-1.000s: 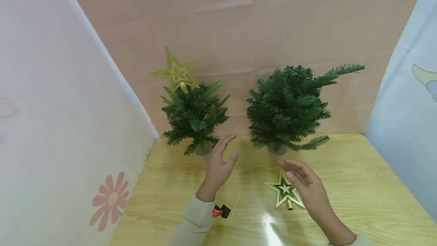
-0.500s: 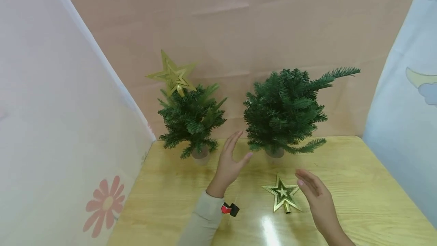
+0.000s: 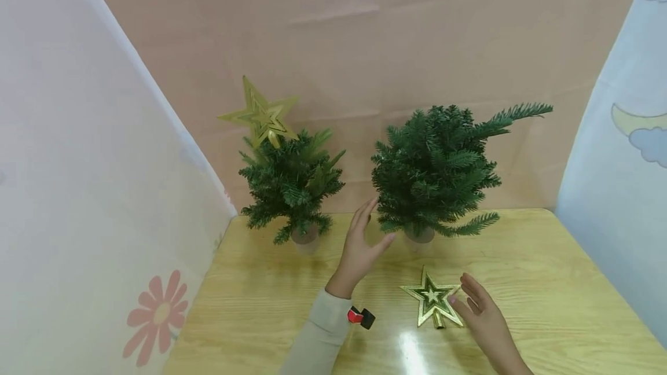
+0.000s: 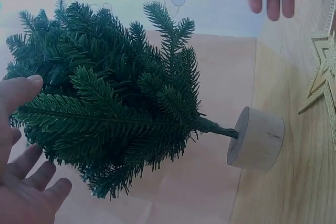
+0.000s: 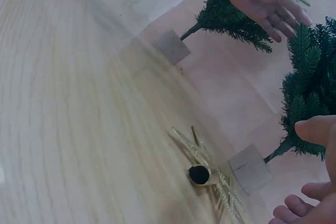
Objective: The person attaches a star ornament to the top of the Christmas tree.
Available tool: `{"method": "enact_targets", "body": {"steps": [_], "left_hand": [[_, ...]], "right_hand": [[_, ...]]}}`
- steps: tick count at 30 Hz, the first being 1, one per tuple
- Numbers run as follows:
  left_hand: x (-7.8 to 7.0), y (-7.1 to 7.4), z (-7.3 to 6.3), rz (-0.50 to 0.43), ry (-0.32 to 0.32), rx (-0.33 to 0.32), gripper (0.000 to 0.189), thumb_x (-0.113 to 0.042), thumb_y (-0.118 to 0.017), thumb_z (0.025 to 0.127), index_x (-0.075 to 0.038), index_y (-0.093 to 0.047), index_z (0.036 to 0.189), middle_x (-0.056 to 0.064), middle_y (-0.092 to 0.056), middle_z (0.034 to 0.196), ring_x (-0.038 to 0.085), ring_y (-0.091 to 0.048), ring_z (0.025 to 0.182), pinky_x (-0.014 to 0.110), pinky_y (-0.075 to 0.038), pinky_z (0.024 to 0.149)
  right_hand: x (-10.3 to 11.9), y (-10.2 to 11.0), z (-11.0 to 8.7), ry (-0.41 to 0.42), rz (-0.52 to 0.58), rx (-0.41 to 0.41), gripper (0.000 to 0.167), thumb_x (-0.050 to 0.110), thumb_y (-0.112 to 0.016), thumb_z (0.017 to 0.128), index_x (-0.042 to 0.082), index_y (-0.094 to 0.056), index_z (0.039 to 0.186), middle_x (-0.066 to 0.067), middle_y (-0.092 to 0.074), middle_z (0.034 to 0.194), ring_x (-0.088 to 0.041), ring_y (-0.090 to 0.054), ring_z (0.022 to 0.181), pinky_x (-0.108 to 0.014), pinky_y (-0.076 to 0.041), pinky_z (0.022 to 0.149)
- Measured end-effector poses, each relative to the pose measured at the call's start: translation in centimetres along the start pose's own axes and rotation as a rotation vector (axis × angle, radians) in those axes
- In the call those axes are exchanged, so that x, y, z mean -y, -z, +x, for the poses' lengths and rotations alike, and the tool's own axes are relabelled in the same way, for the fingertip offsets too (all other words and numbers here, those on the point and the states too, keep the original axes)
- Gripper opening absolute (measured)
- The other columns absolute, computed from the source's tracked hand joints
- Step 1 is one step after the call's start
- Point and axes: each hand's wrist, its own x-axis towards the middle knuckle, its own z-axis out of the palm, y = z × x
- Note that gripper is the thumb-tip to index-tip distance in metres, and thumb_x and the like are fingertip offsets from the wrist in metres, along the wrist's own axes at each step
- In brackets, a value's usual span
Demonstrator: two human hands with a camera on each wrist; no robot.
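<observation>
Beside the fingers of the right hand point(image 3: 482, 314), the gold star tree topper point(image 3: 431, 295) looks like shiny plastic, its edges rough with glitter. Near the fingertips of the left hand point(image 3: 359, 253), the artificial fir point(image 3: 432, 161) has matt, bristly, plastic-looking needles and a smooth, pale wooden base point(image 4: 260, 140). Below the fingers, the wood-grain tabletop point(image 3: 260, 282) is glossy; beyond them hangs matt, creased cloth point(image 3: 339, 45).
</observation>
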Motion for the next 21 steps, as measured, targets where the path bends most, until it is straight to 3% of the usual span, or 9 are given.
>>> {"method": "enact_targets", "body": {"steps": [2,4,11,16,21], "left_hand": [[0.1,-0.1,0.3,0.004,-0.023,-0.003,0.078,-0.031,-0.070,0.092,-0.036,-0.024,0.154,-0.009,-0.024,0.155,0.013,-0.026,0.142,0.034,-0.031,0.114],[0.2,-0.1,0.7,0.001,-0.040,-0.016,0.076,-0.030,-0.070,0.092,-0.035,-0.026,0.154,-0.010,-0.025,0.155,0.011,-0.027,0.142,0.032,-0.031,0.114],[0.7,0.2,0.8,-0.011,-0.091,-0.057,0.061,-0.030,-0.067,0.093,-0.028,-0.041,0.149,-0.008,-0.034,0.153,0.011,-0.033,0.139,0.038,-0.035,0.112],[0.9,0.2,0.4,-0.058,-0.109,-0.070,0.056,-0.015,-0.068,0.093,-0.027,-0.047,0.144,0.000,-0.042,0.149,0.014,-0.043,0.133,0.037,-0.042,0.107],[0.9,-0.2,0.1,-0.092,-0.119,-0.078,0.052,-0.010,-0.069,0.092,-0.016,-0.053,0.140,0.003,-0.046,0.145,0.019,-0.049,0.127,0.039,-0.047,0.103]], "right_hand": [[-0.3,0.0,0.1,-0.001,-0.013,-0.007,0.086,0.038,-0.062,0.096,0.003,-0.011,0.156,-0.027,-0.021,0.155,-0.050,-0.024,0.138,-0.052,-0.026,0.109],[-0.5,-0.1,0.3,0.003,-0.026,-0.010,0.087,0.039,-0.063,0.095,0.001,-0.012,0.155,-0.028,-0.022,0.154,-0.050,-0.024,0.137,-0.056,-0.026,0.108],[-1.1,-0.8,0.8,-0.010,-0.075,0.006,0.089,0.043,-0.064,0.093,0.000,-0.016,0.154,-0.029,-0.027,0.152,-0.047,-0.028,0.138,-0.056,-0.026,0.110],[-1.4,-0.8,0.3,-0.045,-0.097,0.009,0.092,0.046,-0.064,0.092,0.000,-0.015,0.154,-0.029,-0.027,0.152,-0.048,-0.031,0.136,-0.058,-0.030,0.109],[-2.1,-0.6,-0.3,-0.086,-0.100,0.022,0.092,0.046,-0.064,0.092,0.000,-0.014,0.154,-0.028,-0.027,0.152,-0.048,-0.033,0.135,-0.055,-0.033,0.106]]}}
